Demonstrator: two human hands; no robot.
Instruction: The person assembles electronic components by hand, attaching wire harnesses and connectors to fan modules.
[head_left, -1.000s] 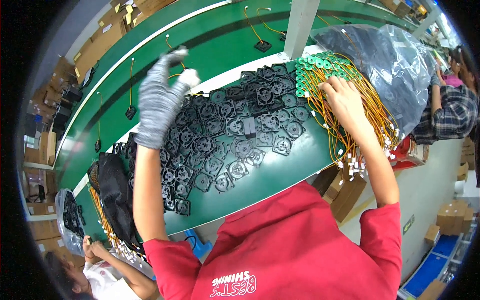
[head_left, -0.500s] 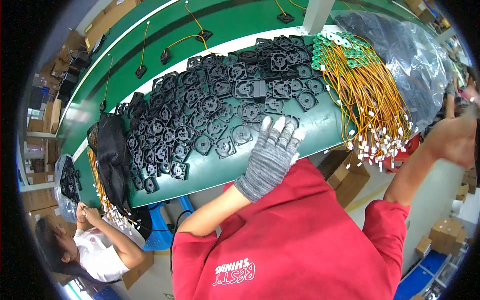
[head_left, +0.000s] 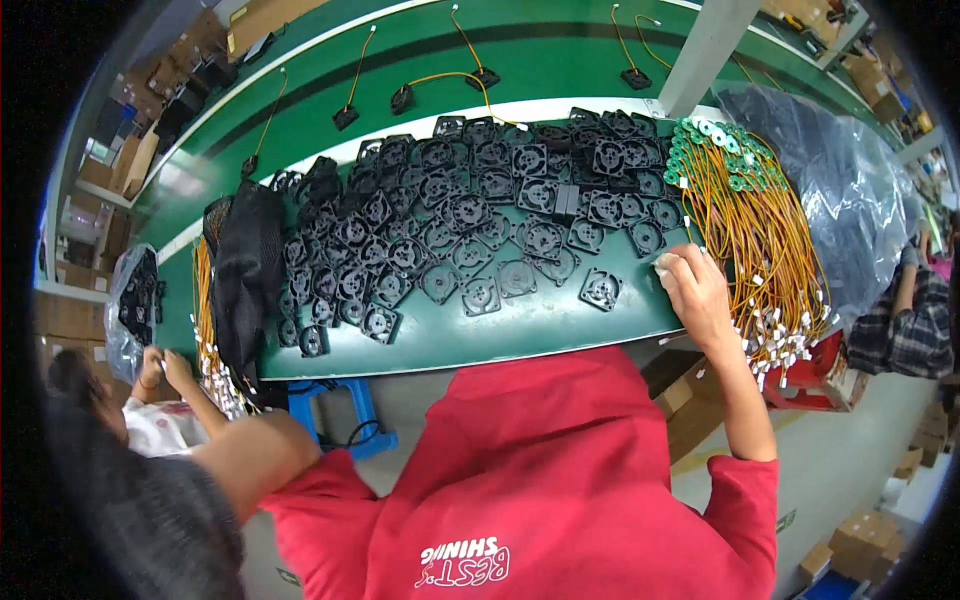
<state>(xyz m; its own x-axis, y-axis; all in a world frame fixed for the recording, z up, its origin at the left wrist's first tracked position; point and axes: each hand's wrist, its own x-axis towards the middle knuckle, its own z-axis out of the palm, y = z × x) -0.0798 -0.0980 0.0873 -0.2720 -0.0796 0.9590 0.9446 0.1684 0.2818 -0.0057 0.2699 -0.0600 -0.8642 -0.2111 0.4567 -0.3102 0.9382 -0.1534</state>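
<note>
Many black square fan frames (head_left: 465, 211) lie spread and partly piled on the green tabletop. One separate fan frame (head_left: 601, 289) sits by itself near the front edge, left of my right hand (head_left: 703, 298). That hand is bare, with white at the fingertips; its fingers are bent and pressed together beside the wire bundle. What they pinch is too small to make out. Orange-brown wires (head_left: 757, 230) fan out there, with green ring-shaped boards (head_left: 742, 165) at the far ends and white connectors at the near ends. My left hand (head_left: 150, 510), in a grey glove, is large and blurred at lower left; its fingers cannot be made out.
A black mesh bag (head_left: 250, 270) and more wires stand at the table's left end. Clear plastic bags (head_left: 850, 190) lie at the right. Behind, a green belt (head_left: 560, 65) carries several wired fans, beside a grey post (head_left: 710, 55). Another person (head_left: 165, 420) works at left.
My left hand has left the fan frames and swung to the lower left. My right hand has come down from the far right to the wires. The separate fan frame now shows.
</note>
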